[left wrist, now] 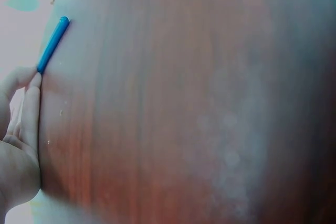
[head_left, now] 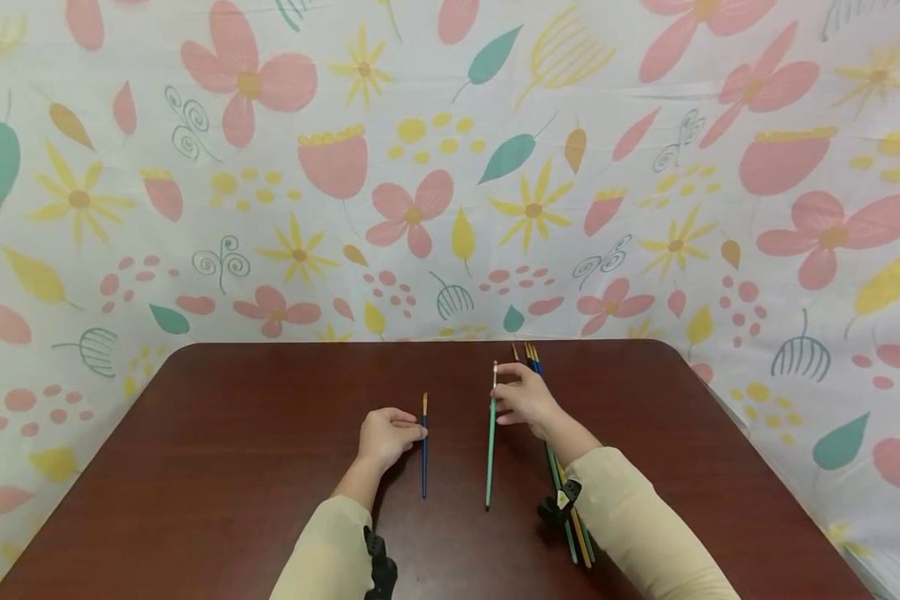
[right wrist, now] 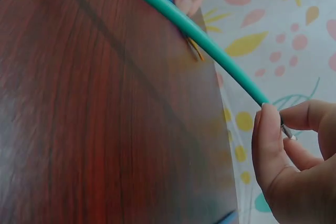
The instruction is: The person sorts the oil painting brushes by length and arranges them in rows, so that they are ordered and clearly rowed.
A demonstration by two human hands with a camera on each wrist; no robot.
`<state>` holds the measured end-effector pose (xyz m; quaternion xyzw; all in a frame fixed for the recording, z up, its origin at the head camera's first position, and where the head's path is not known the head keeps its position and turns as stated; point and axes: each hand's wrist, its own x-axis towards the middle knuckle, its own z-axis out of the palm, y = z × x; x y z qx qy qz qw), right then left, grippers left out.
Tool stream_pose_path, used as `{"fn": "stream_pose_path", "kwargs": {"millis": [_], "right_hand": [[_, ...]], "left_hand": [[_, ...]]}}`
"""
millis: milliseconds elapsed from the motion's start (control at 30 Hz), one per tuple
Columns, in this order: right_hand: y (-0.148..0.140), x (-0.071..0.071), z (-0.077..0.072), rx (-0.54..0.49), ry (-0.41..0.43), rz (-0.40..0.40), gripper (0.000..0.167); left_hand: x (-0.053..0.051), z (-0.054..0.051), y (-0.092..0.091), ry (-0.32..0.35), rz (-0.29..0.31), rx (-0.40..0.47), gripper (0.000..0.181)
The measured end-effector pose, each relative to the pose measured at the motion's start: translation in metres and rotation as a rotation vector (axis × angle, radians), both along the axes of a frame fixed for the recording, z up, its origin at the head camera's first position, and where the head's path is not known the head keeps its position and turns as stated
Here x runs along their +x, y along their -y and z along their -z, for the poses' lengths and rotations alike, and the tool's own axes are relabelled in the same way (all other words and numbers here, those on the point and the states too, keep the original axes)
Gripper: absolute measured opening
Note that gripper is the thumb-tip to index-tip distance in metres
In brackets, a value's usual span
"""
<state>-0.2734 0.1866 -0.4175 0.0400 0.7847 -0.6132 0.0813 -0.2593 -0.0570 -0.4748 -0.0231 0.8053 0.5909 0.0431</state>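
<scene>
A blue paintbrush with a golden-brown tip lies near the middle of the table. My left hand pinches it between thumb and fingers at its upper part; the left wrist view shows its blue handle sticking out beyond the fingertips. To its right, my right hand holds a green paintbrush close to its bristle end, handle pointing towards me. In the right wrist view, thumb and fingers pinch the green brush near its metal ferrule, and a shadow falls on the table apart from the handle.
Several more paintbrushes lie in a bundle under my right forearm, partly hidden by it. The brown wooden table reaches back to a flower-printed cloth. A dark wrist camera sits on my right sleeve, over the bundle.
</scene>
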Motion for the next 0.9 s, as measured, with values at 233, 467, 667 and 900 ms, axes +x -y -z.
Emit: {"fn": "stream_pose_path", "kwargs": {"millis": [233, 467, 667, 900], "right_hand": [[-0.021, 0.004, 0.0, -0.024, -0.007, -0.028, 0.048], [-0.038, 0.006, -0.004, -0.006, 0.001, -0.017, 0.05], [-0.05, 0.009, -0.003, 0.034, -0.009, -0.041, 0.046], [-0.062, 0.015, 0.002, 0.041, -0.031, -0.081, 0.049]], "left_hand": [[-0.002, -0.006, 0.0, 0.001, 0.012, -0.034, 0.023], [-0.004, -0.009, -0.001, -0.007, 0.009, -0.023, 0.022], [-0.003, -0.008, 0.0, 0.012, 0.006, -0.015, 0.022], [0.001, -0.005, 0.001, 0.027, -0.007, -0.011, 0.023]]}}
